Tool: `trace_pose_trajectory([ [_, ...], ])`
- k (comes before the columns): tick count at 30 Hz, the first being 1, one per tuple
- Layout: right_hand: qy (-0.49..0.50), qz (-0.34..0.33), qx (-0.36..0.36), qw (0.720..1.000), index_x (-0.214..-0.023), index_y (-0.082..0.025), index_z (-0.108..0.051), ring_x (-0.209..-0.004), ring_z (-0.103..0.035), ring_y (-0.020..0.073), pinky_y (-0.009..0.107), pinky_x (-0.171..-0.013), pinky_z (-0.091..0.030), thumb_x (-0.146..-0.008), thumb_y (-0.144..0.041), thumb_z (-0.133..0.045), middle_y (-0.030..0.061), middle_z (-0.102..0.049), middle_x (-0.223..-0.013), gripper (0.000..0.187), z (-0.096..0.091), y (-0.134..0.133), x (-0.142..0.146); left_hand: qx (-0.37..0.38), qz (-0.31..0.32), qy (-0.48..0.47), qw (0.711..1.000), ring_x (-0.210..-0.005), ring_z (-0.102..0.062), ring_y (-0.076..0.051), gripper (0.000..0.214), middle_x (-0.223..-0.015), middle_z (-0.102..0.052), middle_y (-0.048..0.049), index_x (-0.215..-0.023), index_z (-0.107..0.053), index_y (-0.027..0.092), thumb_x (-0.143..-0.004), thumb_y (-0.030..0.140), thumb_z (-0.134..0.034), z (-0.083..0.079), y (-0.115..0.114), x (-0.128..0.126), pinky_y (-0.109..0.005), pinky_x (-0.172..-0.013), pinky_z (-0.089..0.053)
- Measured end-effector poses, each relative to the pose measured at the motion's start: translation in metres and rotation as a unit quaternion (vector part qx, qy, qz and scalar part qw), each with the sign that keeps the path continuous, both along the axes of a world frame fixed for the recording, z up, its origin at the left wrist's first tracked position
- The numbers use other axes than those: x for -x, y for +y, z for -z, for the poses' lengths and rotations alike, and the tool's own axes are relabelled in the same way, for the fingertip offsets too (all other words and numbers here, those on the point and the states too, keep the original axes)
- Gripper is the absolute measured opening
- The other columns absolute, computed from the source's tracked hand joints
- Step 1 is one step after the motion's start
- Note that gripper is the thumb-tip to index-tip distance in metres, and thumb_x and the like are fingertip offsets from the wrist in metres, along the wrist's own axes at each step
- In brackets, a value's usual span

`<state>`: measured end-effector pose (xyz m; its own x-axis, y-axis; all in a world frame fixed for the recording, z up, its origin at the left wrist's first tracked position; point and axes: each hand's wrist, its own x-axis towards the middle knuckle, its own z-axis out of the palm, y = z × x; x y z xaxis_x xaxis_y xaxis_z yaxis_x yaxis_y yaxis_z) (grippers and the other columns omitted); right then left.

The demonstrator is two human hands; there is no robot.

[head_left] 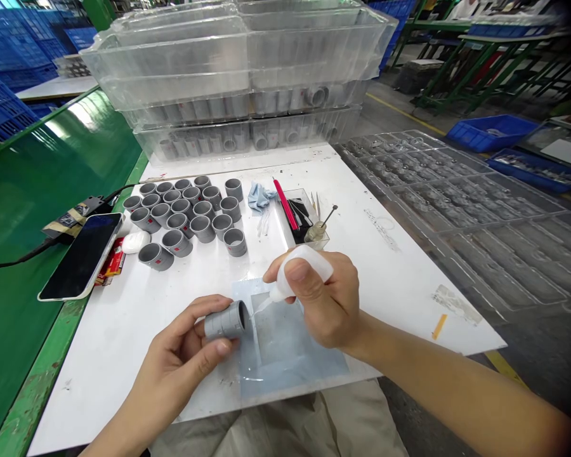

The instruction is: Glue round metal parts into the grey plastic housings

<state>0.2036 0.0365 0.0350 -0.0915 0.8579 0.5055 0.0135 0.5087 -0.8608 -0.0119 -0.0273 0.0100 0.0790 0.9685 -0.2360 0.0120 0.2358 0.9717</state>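
Observation:
My left hand (185,355) grips a grey cylindrical ring (223,322) on its side, its dark open end turned to the right. Wrapped in my right hand (330,298) is a white squeeze bottle (304,270), tilted down so that its thin clear nozzle points at the ring's open end. Whether the tip touches the rim I cannot tell. Beneath both hands lies a light-blue sheet (299,368) with a clear film on it. Several similar grey rings (202,228) stand upright on the white board at the left, some with small red marks.
Behind the sheet, a small clear box (321,241) holds a red pen-like tool (285,203), tweezers and a little jar. A crumpled blue cloth (261,197) lies beside it. A phone (83,257) rests at the left edge. Stacked clear trays (247,63) stand at the back.

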Motion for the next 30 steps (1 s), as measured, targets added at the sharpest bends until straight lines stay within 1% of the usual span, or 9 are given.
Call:
trace_pose_trajectory([
  [3, -0.005, 0.001, -0.011, 1.000, -0.060, -0.016, -0.063, -0.046, -0.050, 0.0096, 0.027, -0.043, -0.036, -0.103, -0.050, -0.056, 0.0013, -0.058, -0.054, 0.055, 0.0001, 0.0009, 0.0008, -0.008, -0.007, -0.002, 1.000, -0.097, -0.067, -0.017, 0.038, -0.141, -0.058, -0.0011, -0.114, -0.076, 0.034, -0.079, 0.024, -0.087, -0.0009, -0.0003, -0.0045, -0.022, -0.075, -0.057],
  [6, -0.013, 0.004, -0.014, 1.000, -0.060, -0.017, -0.063, -0.046, -0.050, 0.0100, 0.027, -0.044, -0.037, -0.103, -0.050, -0.055, 0.0007, -0.057, -0.053, 0.055, 0.0001, 0.0008, 0.0010, 0.012, -0.010, 0.005, 1.000, -0.089, -0.066, -0.015, 0.037, -0.134, -0.062, -0.0015, -0.118, -0.074, 0.034, -0.083, 0.025, -0.084, -0.0030, -0.0019, -0.0064, -0.021, -0.070, -0.055],
  [9, -0.013, 0.006, -0.011, 1.000, -0.063, -0.017, -0.066, -0.047, -0.051, 0.0105, 0.028, -0.045, -0.038, -0.103, -0.050, -0.055, 0.0018, -0.061, -0.056, 0.053, 0.0008, 0.0001, 0.0005, 0.020, -0.018, -0.020, 0.999, -0.090, -0.067, -0.016, 0.044, -0.119, -0.069, -0.0006, -0.126, -0.066, 0.036, -0.085, 0.029, -0.082, -0.0043, -0.0038, -0.0051, -0.023, -0.075, -0.057],
  [13, 0.006, 0.005, 0.008, 1.000, -0.070, -0.017, -0.072, -0.047, -0.053, 0.0116, 0.028, -0.044, -0.040, -0.102, -0.053, -0.057, 0.0021, -0.063, -0.057, 0.051, 0.0022, -0.0009, -0.0003, 0.015, -0.005, 0.003, 1.000, -0.078, -0.063, -0.014, 0.032, -0.091, -0.070, 0.0013, -0.120, -0.067, 0.031, -0.091, 0.038, -0.077, -0.0031, -0.0042, -0.0012, -0.021, -0.072, -0.053],
  [17, 0.019, -0.004, 0.014, 1.000, -0.072, -0.016, -0.074, -0.048, -0.053, 0.0113, 0.028, -0.045, -0.040, -0.102, -0.052, -0.057, 0.0024, -0.064, -0.058, 0.049, 0.0029, -0.0009, -0.0002, 0.006, 0.009, 0.005, 1.000, -0.081, -0.065, -0.014, 0.022, -0.133, -0.066, -0.0032, -0.113, -0.072, 0.029, -0.092, 0.038, -0.075, -0.0012, -0.0023, 0.0008, -0.026, -0.077, -0.056],
  [18, 0.021, -0.006, 0.010, 1.000, -0.072, -0.016, -0.074, -0.048, -0.053, 0.0112, 0.028, -0.045, -0.040, -0.102, -0.052, -0.057, 0.0025, -0.064, -0.058, 0.049, 0.0029, -0.0008, -0.0001, 0.002, 0.012, 0.008, 1.000, -0.079, -0.065, -0.013, 0.023, -0.136, -0.065, -0.0036, -0.114, -0.071, 0.030, -0.093, 0.038, -0.074, -0.0009, -0.0019, 0.0011, -0.026, -0.076, -0.056],
  [23, 0.017, -0.006, 0.006, 1.000, -0.073, -0.016, -0.074, -0.048, -0.053, 0.0115, 0.028, -0.045, -0.040, -0.102, -0.051, -0.057, 0.0026, -0.065, -0.059, 0.049, 0.0029, -0.0013, -0.0001, -0.017, 0.002, -0.003, 1.000, -0.073, -0.066, -0.012, 0.018, -0.127, -0.068, -0.0030, -0.111, -0.075, 0.030, -0.098, 0.040, -0.067, -0.0004, -0.0009, 0.0008, -0.026, -0.072, -0.055],
  [27, 0.017, -0.006, 0.001, 1.000, -0.073, -0.015, -0.074, -0.048, -0.053, 0.0110, 0.027, -0.046, -0.040, -0.102, -0.050, -0.057, 0.0023, -0.064, -0.058, 0.048, 0.0029, -0.0019, -0.0003, 0.008, -0.009, -0.022, 1.000, -0.084, -0.067, -0.012, 0.033, -0.137, -0.061, 0.0006, -0.117, -0.073, 0.034, -0.086, 0.029, -0.083, -0.0016, -0.0007, -0.0033, -0.022, -0.073, -0.056],
  [30, 0.022, -0.010, -0.002, 1.000, -0.073, -0.015, -0.074, -0.049, -0.053, 0.0103, 0.027, -0.046, -0.039, -0.103, -0.049, -0.057, 0.0025, -0.064, -0.059, 0.047, 0.0031, -0.0017, -0.0004, 0.026, -0.011, -0.023, 0.999, -0.082, -0.065, -0.012, 0.037, -0.124, -0.067, -0.0004, -0.120, -0.071, 0.031, -0.085, 0.028, -0.084, -0.0026, -0.0013, -0.0046, -0.020, -0.070, -0.054],
])
